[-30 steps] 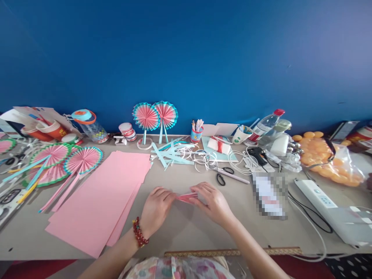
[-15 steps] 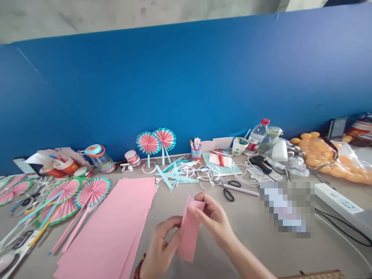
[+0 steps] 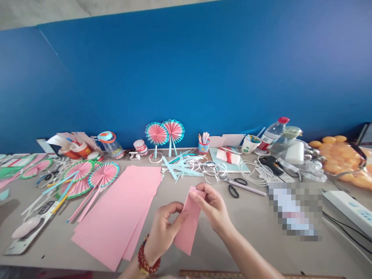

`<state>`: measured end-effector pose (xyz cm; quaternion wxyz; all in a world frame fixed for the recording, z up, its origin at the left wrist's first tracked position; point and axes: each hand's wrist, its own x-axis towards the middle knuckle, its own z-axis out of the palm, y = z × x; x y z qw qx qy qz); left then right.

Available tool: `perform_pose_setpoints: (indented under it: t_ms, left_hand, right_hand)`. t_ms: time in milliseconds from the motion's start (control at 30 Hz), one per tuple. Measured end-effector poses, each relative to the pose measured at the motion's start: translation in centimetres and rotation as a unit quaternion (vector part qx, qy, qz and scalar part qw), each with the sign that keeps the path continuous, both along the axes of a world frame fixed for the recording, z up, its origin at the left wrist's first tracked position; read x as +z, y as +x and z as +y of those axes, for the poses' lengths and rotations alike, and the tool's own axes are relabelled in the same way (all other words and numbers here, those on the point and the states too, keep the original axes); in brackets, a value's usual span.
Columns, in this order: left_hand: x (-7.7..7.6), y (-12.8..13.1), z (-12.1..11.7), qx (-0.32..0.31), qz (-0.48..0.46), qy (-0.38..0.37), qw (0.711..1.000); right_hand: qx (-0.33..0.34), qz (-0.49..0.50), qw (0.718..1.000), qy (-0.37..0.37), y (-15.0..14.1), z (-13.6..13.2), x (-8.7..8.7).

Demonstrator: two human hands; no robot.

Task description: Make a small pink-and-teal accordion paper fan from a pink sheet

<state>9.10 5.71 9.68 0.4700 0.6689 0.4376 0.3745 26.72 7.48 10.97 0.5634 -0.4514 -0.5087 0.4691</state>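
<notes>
A narrow strip of folded pink paper point(image 3: 187, 232) is held tilted above the table between both hands. My left hand point(image 3: 165, 228), with a red beaded bracelet at the wrist, pinches its left edge between thumb and fingers. At the strip's top end, the thumb and fingers of my right hand point(image 3: 213, 207) are closed on the paper, where a short flap folds over. To the left, large pink sheets point(image 3: 119, 209) lie in an overlapping stack on the table.
Pink paper fans with strip handles point(image 3: 103, 174) lie at left; two more fans point(image 3: 157, 133) lean on the blue partition point(image 3: 203, 77). Behind my hands are paper scraps point(image 3: 183, 166), scissors point(image 3: 247, 186), a glue gun point(image 3: 270, 164) and a bottle point(image 3: 273, 135). A power strip point(image 3: 348, 209) sits at right.
The view has shifted, so the table items appear farther right and the near table edge shows. Both hands still grip the pink strip, its lower end now swung slightly left.
</notes>
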Motion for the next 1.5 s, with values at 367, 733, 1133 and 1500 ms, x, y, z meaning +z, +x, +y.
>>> perform_pose_setpoints:
  t_ms: [367, 733, 1133, 1500]
  left_hand:
    - [0.7, -3.1, 0.5, 0.155, 0.048, 0.131, 0.978]
    - [1.0, -3.5, 0.7, 0.103, -0.006, 0.171, 0.980]
    - [1.2, -3.8, 1.0, 0.031, 0.028, 0.181, 0.983]
    - [1.6, -3.2, 1.5, 0.013, -0.052, 0.144, 0.988]
  right_hand:
    - [-0.012, 0.165, 0.985, -0.051, 1.5, 0.3, -2.8]
    - [0.058, 0.266, 0.953, -0.136, 1.6, 0.0, -3.4]
    - [0.069, 0.166, 0.982, -0.060, 2.7, -0.3, -3.3]
    - [0.067, -0.316, 0.927, 0.192, 3.4, -0.6, -1.5]
